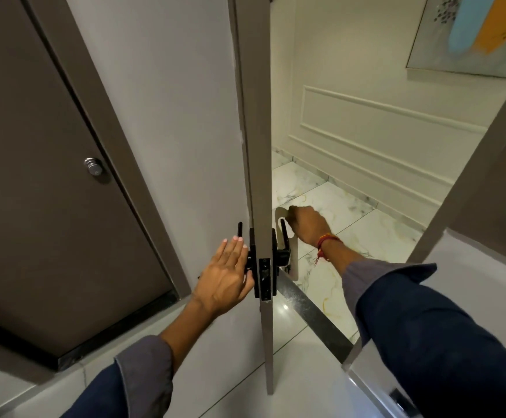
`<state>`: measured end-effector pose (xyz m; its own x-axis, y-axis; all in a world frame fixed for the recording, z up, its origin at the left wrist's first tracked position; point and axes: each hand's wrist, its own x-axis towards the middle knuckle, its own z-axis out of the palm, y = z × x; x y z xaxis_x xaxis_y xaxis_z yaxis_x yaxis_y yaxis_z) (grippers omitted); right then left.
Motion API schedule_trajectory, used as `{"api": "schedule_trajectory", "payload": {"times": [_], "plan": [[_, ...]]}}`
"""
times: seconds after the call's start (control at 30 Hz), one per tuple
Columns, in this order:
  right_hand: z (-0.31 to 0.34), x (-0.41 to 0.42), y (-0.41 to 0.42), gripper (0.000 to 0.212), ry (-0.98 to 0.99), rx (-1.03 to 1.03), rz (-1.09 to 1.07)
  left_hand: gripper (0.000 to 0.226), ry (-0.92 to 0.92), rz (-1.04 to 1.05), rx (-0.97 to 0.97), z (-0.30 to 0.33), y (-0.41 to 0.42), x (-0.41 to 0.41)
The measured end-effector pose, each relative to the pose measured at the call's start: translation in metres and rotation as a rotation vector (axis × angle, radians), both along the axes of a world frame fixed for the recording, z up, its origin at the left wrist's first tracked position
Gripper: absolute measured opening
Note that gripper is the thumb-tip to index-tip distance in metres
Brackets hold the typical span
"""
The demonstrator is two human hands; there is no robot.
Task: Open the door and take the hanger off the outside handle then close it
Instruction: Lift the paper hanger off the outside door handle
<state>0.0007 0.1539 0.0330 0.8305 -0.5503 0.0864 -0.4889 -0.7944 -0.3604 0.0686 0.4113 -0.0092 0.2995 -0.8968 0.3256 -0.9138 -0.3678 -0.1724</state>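
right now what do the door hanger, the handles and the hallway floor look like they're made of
Hanger: thin flat card or plastic, pale matte beige, though I can't tell which. Handles: probably metal, matte black with hard straight edges. Hallway floor: polished marble or marble-look tile, white with grey and yellow veins and glossy reflections.

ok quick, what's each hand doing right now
Left hand: open, fingers straight, resting on the inside door handle.
Right hand: closed on the top of the door hanger.

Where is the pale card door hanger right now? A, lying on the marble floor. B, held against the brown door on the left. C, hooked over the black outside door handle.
C: the pale card door hanger hangs on the black outside handle, pinched at its top by the right hand.
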Motion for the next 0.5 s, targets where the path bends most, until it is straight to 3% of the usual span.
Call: {"api": "schedule_trajectory", "payload": {"times": [0.13,0.23,0.33,0.43,0.5], "plan": [[0.003,-0.004,-0.018,0.028,0.020,0.038,-0.042,0.055,-0.059,-0.095,-0.041,0.021,0.003,-0.012],[0.007,-0.020,-0.034,0.031,0.022,0.080,-0.043,0.037,-0.151,-0.263,-0.268,0.030,0.002,-0.042],[0.018,-0.044,-0.046,0.032,-0.091,0.205,-0.090,0.026,-0.103,-0.435,-0.437,0.045,-0.019,-0.076],[0.033,-0.064,-0.056,0.032,-0.193,0.322,-0.116,0.033,0.027,-0.430,-0.365,0.060,-0.057,-0.095],[0.043,-0.082,-0.062,0.037,-0.234,0.436,-0.157,0.061,0.257,-0.272,-0.181,0.061,-0.089,-0.104]]}}
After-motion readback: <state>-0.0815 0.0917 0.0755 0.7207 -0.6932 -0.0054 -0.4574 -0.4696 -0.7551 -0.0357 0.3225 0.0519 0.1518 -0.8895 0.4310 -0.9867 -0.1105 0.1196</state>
